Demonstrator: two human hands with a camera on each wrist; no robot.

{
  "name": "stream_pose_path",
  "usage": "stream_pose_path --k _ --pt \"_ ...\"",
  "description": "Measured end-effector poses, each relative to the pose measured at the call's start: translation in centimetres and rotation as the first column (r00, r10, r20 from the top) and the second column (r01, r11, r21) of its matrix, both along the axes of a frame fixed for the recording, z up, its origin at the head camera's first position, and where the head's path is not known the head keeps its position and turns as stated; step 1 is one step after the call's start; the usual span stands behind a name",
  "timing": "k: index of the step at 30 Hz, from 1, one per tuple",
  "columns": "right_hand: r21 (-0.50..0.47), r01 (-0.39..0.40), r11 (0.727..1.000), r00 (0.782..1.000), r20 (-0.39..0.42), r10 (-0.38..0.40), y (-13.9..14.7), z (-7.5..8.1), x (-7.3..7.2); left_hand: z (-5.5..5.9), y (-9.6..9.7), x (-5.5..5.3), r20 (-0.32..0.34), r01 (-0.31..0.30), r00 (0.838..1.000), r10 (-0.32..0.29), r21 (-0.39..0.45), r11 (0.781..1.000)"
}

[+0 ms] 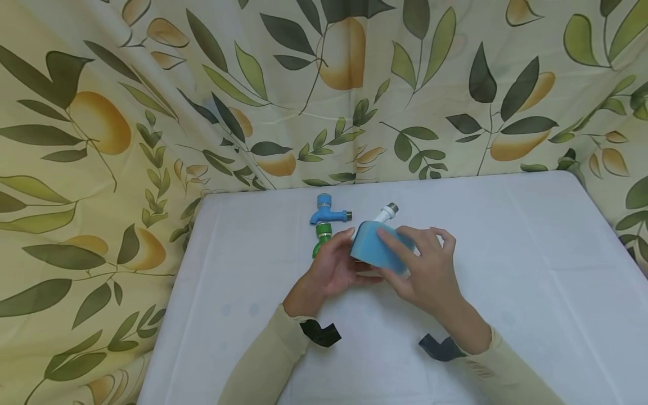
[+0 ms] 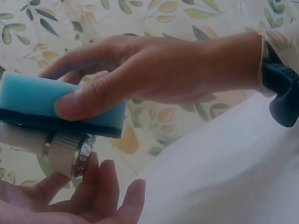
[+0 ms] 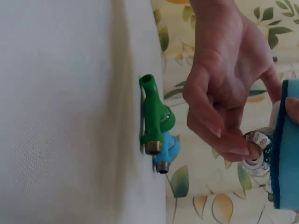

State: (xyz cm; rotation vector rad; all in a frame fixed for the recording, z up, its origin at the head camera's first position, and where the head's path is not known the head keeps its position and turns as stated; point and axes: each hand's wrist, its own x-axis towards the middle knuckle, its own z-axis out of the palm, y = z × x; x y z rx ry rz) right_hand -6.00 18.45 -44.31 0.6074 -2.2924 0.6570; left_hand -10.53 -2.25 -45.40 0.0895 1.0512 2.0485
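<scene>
Over the table, my left hand holds a white plastic tap with a metal threaded end. Its ribbed knob with a silver rim shows in the left wrist view, fingers curled beneath it. In the right wrist view, the left fingertips rest against the tap's silver end. My right hand grips a light blue sponge, thumb on one side and fingers on the other. The sponge's dark scouring layer lies along the tap and covers much of its body.
A blue tap lies on the white-covered table just beyond the hands. Nearer, a green tap is partly hidden behind the left hand. Leaf-and-fruit patterned cloth hangs behind the table and at its left.
</scene>
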Motion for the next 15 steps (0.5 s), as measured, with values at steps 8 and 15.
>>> stream_pose_path --k 8,15 --pt "-0.008 0.104 0.995 0.993 -0.057 -0.104 0.7 -0.3 -0.6 -0.1 -0.2 0.0 -0.015 0.004 1.000 -0.004 -0.013 1.000" --pt "-0.164 0.190 0.968 0.980 0.094 -0.176 2.1 0.2 -0.9 -0.5 -1.1 0.0 -0.067 0.018 0.998 -0.016 0.032 0.999"
